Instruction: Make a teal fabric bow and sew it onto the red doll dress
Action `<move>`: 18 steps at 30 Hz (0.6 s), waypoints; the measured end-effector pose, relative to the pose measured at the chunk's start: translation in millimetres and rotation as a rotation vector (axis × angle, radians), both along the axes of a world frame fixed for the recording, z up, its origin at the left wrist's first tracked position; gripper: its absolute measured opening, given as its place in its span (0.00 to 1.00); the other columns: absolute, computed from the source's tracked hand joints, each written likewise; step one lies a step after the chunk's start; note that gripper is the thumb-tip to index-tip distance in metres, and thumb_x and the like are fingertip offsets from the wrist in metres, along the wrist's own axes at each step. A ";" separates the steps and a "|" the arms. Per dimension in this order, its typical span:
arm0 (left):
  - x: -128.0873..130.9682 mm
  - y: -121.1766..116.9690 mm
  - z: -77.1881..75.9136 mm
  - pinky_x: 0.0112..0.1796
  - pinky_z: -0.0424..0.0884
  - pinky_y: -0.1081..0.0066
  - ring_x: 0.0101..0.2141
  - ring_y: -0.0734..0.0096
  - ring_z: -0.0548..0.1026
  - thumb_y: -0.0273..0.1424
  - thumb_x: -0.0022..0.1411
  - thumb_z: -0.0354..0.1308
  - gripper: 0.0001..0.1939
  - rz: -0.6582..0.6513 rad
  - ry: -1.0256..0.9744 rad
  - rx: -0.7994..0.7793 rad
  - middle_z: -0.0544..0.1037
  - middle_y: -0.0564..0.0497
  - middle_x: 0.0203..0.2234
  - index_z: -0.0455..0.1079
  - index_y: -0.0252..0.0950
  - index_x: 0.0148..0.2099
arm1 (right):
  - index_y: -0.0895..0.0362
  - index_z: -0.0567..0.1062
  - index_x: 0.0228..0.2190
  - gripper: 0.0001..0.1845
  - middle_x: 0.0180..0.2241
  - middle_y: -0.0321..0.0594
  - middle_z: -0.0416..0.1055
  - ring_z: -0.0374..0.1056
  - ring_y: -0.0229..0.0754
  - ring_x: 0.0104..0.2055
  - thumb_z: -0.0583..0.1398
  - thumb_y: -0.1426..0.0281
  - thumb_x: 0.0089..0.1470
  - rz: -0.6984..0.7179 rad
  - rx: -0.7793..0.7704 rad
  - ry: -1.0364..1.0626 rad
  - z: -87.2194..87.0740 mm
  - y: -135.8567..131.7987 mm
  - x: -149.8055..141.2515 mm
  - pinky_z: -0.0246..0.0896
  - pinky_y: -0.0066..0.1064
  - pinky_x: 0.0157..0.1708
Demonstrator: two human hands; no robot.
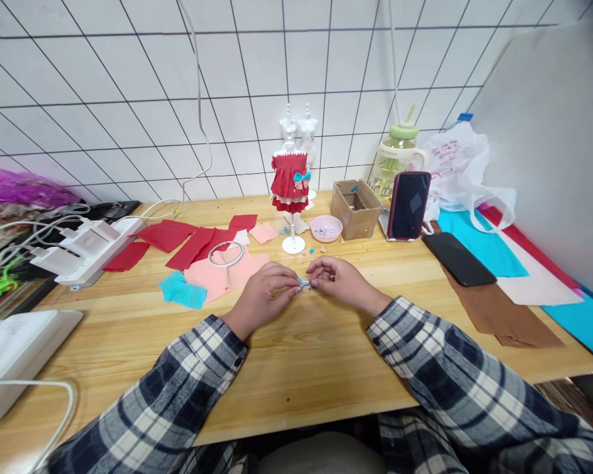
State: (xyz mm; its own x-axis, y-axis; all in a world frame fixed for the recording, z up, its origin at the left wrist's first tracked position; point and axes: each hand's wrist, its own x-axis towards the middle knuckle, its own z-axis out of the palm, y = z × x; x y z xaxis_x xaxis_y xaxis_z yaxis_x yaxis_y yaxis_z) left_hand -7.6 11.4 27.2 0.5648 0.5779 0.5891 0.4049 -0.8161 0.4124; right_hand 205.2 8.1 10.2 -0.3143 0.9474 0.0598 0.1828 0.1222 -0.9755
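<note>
Just above the table, my left hand and my right hand meet with fingertips pinched. Between them is a small blue piece, perhaps paper or fabric, mostly covered by my fingers. Behind my hands a white mini mannequin wears a red pleated dress with a blue and pink bow at its side. Left of my left hand lie pink sheets, a white ring and a crinkled blue piece. A pink bowl of tiny gems sits beyond my right hand.
A cardboard box, an upright phone and a green-lidded bottle stand at the back right. A black phone lies on brown sheets. Red pieces and a power strip lie left, near a white device.
</note>
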 end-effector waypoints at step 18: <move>2.6 -4.5 1.6 0.38 0.71 0.66 0.36 0.68 0.75 0.27 0.62 0.58 0.06 -0.201 0.115 -0.013 0.81 0.47 0.36 0.76 0.39 0.40 | 0.59 0.76 0.36 0.16 0.28 0.36 0.75 0.70 0.37 0.30 0.68 0.64 0.44 0.097 -0.145 0.077 4.0 -5.1 -4.4 0.65 0.31 0.34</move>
